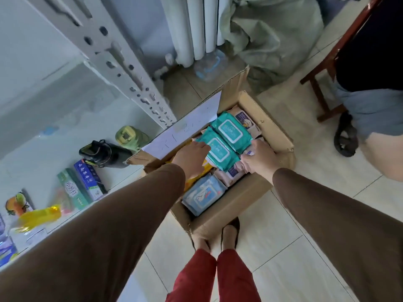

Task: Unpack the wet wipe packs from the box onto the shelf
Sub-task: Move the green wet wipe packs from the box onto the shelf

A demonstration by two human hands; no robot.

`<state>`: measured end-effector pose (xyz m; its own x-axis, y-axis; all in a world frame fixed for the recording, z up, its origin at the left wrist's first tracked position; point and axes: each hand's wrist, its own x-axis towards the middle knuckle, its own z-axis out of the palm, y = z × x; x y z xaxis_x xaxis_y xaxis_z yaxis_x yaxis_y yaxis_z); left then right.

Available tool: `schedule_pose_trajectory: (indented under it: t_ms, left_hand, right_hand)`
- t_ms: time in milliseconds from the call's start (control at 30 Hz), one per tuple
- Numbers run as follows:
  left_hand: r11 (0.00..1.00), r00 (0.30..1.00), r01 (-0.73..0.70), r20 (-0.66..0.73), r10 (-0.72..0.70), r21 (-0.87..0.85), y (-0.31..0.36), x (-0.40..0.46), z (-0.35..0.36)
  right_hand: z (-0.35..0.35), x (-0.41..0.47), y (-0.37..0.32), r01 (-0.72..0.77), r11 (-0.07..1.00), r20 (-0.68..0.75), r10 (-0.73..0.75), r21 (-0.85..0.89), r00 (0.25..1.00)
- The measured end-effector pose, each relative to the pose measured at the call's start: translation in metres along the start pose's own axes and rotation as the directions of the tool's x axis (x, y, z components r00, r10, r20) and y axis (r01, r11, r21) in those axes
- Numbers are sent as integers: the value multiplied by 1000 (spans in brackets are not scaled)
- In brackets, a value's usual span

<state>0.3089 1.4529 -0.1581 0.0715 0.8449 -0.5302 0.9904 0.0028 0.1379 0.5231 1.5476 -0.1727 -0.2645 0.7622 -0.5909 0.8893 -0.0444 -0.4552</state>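
Cardboard box [231,205] sits open on the tiled floor, just right of the white shelf [65,136]. Both hands are inside it: left hand [192,155] and right hand [259,158] clamp two teal wet wipe packs [226,140] from opp. sides, above the other packs. A blue pack [202,195] lies at the box's near end, pink packs [233,173] under the teal ones.

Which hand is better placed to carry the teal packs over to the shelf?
Probably the left hand: it rests on the two teal wet wipe packs, and the white metal shelf is on its side.
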Motion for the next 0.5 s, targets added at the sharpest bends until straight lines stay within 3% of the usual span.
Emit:
schedule_pose_trajectory:
  t_ms: [300, 500]
  left_hand:
    - [962, 994, -106, -7, 111, 251, -11, 126, 59]
    - [910, 965, -163, -130, 228, 382, -13, 152, 87]
  right_hand:
    - [41, 120, 31, -82, 995, -8, 81, -50, 997]
    - [60, 146, 34, -118, 993, -57, 117, -4, 991]
